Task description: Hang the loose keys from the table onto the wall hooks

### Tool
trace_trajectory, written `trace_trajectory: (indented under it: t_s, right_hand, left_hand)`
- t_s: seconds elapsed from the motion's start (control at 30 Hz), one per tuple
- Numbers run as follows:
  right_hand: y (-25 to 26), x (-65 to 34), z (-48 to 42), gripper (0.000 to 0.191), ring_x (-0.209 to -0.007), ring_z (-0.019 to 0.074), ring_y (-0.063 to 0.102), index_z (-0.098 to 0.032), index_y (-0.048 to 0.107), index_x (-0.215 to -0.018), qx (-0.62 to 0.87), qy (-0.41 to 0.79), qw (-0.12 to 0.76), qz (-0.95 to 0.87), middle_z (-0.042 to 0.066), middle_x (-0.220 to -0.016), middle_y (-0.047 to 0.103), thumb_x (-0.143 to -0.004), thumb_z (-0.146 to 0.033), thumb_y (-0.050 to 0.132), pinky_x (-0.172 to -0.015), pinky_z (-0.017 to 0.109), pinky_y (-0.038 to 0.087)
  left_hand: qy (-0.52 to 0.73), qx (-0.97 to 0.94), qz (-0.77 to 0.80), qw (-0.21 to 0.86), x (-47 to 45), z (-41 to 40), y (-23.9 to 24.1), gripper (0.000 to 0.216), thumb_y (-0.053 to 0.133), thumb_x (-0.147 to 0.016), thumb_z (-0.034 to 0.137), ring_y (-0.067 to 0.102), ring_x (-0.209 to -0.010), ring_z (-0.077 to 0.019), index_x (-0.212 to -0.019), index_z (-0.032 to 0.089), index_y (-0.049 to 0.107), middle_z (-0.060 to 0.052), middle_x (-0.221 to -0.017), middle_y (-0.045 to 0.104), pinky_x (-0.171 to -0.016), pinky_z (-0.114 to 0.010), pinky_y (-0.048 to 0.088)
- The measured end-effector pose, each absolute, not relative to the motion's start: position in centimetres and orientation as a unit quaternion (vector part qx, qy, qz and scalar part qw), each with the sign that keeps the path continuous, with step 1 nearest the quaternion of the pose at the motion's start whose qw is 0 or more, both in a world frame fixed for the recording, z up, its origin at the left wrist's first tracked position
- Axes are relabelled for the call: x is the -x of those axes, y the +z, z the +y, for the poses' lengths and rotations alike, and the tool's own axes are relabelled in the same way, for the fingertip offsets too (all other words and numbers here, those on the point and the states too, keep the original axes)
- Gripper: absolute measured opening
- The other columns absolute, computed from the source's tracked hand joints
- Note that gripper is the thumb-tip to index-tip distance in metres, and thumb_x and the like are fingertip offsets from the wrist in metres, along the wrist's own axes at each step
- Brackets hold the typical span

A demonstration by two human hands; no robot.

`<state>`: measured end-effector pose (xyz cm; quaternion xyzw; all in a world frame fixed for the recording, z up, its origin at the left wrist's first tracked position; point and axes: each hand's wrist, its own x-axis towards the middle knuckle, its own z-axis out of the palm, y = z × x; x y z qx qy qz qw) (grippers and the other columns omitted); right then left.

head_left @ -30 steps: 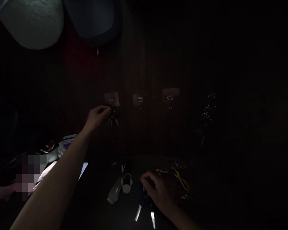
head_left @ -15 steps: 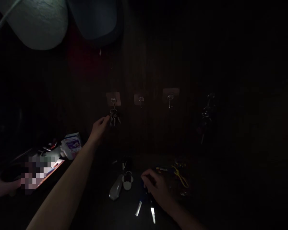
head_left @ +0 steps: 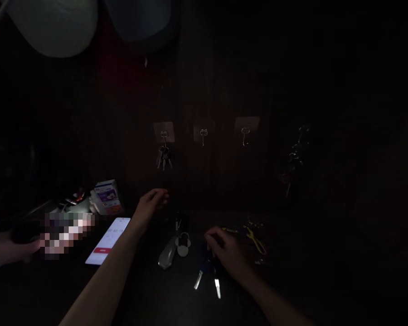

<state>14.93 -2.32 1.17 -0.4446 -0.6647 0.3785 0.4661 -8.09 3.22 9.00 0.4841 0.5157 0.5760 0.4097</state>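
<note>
The right hand covers the tops of the keys in darkness.

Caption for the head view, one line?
Dim wall of hooks: left hand hovers below a hung key bunch, right hand rests on blue keys.

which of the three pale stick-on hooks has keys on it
The leftmost hook: a key bunch hangs from it; the middle hook and right hook are bare.
</note>
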Motion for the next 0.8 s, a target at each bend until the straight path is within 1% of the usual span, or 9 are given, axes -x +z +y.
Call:
trace_trajectory:
  t_s: [0.17, 0.3, 0.4, 0.57, 0.67, 0.8]
  right_hand:
    - [1.4, -15.1, -2.3, 0.022, -0.051, 0.0110, 0.048, -0.020, 0.057, -0.076, 0.450, 0.367, 0.460, -0.672, -0.004, -0.057, 0.052, -0.084, -0.038, 0.048, -0.051, 0.022, 0.037]
    - [1.5, -15.4, -2.1, 0.021, -0.050, 0.0109, 0.049, -0.020, 0.057, -0.077, 0.456, 0.358, 0.459, -0.673, -0.004, -0.057, 0.052, -0.084, -0.038, 0.048, -0.050, 0.022, 0.037]
    - [1.5, -15.7, -1.8, 0.022, -0.052, 0.0113, 0.051, -0.020, 0.058, -0.078, 0.466, 0.348, 0.466, -0.667, -0.004, -0.058, 0.053, -0.084, -0.039, 0.049, -0.051, 0.022, 0.038]
    - [1.2, -16.3, -1.1, 0.023, -0.050, 0.0111, 0.051, -0.020, 0.057, -0.080, 0.462, 0.353, 0.486, -0.653, -0.004, -0.058, 0.054, -0.084, -0.041, 0.050, -0.049, 0.022, 0.039]
    - [1.1, -16.6, -0.8, 0.022, -0.049, 0.0106, 0.050, -0.020, 0.057, -0.082, 0.459, 0.359, 0.498, -0.642, -0.003, -0.059, 0.054, -0.084, -0.041, 0.050, -0.048, 0.022, 0.038]
    - [1.3, -17.0, -0.5, 0.020, -0.048, 0.0102, 0.049, -0.020, 0.057, -0.080, 0.461, 0.354, 0.514, -0.631, -0.004, -0.058, 0.053, -0.083, -0.040, 0.052, -0.048, 0.021, 0.038]
  left_hand:
    - [0.569, -0.459, 0.512, 0.451, 7.6, 1.4, 6.7, 0.034, 0.070, -0.063, 0.047, 0.059, -0.064, -0.0110, -0.082, 0.018, 0.068, -0.003, -0.080, 0.068, -0.058, -0.021, 0.044]
    - [0.585, -0.447, 0.511, 0.444, 7.1, 0.5, 5.2, 0.036, 0.069, -0.065, 0.047, 0.059, -0.067, -0.0116, -0.085, 0.018, 0.067, -0.003, -0.081, 0.067, -0.060, -0.021, 0.045]
    - [0.592, -0.447, 0.521, 0.421, 6.5, 0.0, 4.0, 0.036, 0.064, -0.069, 0.048, 0.059, -0.066, -0.0116, -0.088, 0.017, 0.066, -0.003, -0.080, 0.066, -0.058, -0.020, 0.043]
    - [0.600, -0.462, 0.549, 0.354, 5.8, -0.4, 2.2, 0.035, 0.057, -0.074, 0.048, 0.059, -0.065, -0.0127, -0.088, 0.016, 0.065, -0.001, -0.076, 0.064, -0.060, -0.023, 0.045]
    - [0.557, -0.524, 0.558, 0.322, 5.6, -0.5, 1.5, 0.030, 0.054, -0.078, 0.045, 0.061, -0.067, -0.0142, -0.086, 0.018, 0.065, 0.000, -0.073, 0.065, -0.064, -0.024, 0.046]
    - [0.469, -0.630, 0.555, 0.272, 5.3, -0.9, 1.0, 0.024, 0.048, -0.084, 0.037, 0.064, -0.077, -0.0163, -0.092, 0.021, 0.064, 0.000, -0.081, 0.068, -0.069, -0.026, 0.048]
